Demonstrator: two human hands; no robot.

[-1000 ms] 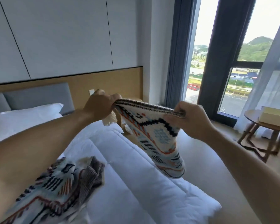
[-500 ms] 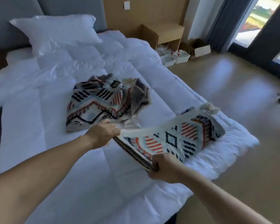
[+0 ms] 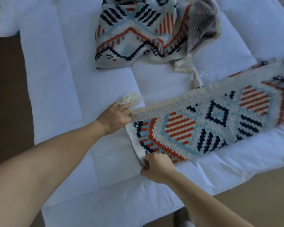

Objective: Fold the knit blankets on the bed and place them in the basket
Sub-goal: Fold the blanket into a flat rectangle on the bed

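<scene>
A knit blanket (image 3: pixel 208 123) with red, navy and light-blue patterns lies folded into a long strip across the white bed (image 3: pixel 64 89), running to the right edge of view. My left hand (image 3: pixel 116 117) grips its far left corner, beside a cream tassel (image 3: pixel 131 99). My right hand (image 3: pixel 157 167) pinches the near left corner. A second patterned knit blanket (image 3: pixel 147 31) lies crumpled further up the bed. No basket is in view.
The white duvet covers most of the view. Dark floor (image 3: pixel 5 104) runs along the bed's left side, and tan floor (image 3: pixel 256 207) shows at the lower right past the bed's edge.
I have lowered the folded blanket from mid-air down onto the bed, where it now lies flat. My view has tilted down from the window to the bed. Both hands have kept their hold.
</scene>
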